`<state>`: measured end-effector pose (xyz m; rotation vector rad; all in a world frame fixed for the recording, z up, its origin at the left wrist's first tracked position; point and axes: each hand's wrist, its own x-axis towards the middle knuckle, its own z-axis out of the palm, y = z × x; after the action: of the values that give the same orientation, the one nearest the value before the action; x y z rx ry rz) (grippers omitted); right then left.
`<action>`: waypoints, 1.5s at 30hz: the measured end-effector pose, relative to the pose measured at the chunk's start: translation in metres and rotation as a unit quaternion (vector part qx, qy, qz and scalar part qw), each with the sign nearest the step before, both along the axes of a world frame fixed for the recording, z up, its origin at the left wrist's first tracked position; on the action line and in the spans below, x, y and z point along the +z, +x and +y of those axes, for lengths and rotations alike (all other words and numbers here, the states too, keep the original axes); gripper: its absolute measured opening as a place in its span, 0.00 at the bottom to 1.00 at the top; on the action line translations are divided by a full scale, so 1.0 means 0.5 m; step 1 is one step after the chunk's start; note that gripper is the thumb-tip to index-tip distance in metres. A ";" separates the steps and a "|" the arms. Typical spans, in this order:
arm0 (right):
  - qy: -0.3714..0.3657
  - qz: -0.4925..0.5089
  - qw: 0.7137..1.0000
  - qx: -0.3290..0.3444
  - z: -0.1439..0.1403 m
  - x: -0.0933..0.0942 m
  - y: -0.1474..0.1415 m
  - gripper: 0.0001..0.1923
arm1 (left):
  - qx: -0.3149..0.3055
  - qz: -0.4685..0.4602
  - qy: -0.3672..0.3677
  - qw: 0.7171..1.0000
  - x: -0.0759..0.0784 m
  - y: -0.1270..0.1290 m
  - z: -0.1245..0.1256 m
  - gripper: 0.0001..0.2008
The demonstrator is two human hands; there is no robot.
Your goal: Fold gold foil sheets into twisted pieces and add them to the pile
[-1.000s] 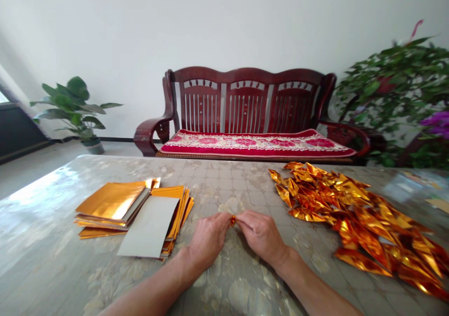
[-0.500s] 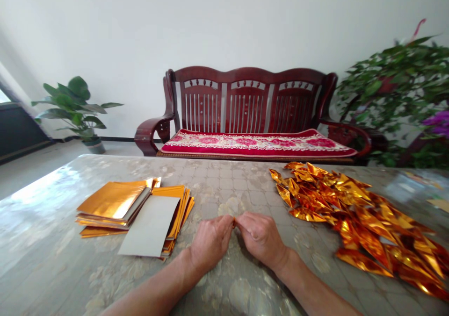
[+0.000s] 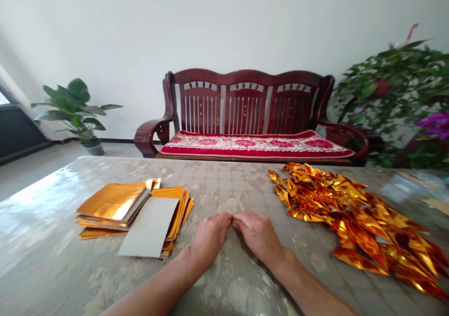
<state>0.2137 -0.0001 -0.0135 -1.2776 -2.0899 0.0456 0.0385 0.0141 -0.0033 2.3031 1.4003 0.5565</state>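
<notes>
Patterned tabletop point(image 3: 224, 178) w/ gold sheets point(image 3: 110, 201) on L, folded foil pcs point(image 3: 315, 190) on R; L hand point(image 3: 210, 236) & R hand point(image 3: 258, 236) btwn, fingertips pinching small foil pc point(image 3: 232, 219).

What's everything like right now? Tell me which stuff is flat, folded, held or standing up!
Left hand: closed, fingertips pinching.
Right hand: closed, fingertips pinching.
Small gold piece: held between both hands, mostly hidden.
Gold sheets: flat, loosely stacked.
Grey sheet: flat, on top of a pile.
Folded gold pieces: pointed, heaped together.
Red seat cover: spread along the bench.
Left plant: upright in its pot.
</notes>
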 end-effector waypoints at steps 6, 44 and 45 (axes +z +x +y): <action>-0.017 -0.006 1.000 -0.008 0.017 -0.011 0.023 0.15 | -0.005 -0.085 -0.036 0.996 0.010 -0.011 0.010 0.13; 0.007 0.022 1.000 0.011 0.003 0.002 0.006 0.19 | -0.019 0.050 0.051 0.997 0.006 -0.012 0.009 0.13; 0.007 0.020 1.000 0.011 0.002 0.003 0.005 0.19 | -0.023 0.044 0.058 0.997 0.003 -0.011 0.008 0.13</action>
<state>0.2160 0.0010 -0.0120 -1.2361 -2.0655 0.0657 0.0328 0.0184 -0.0017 2.4731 1.3829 0.5422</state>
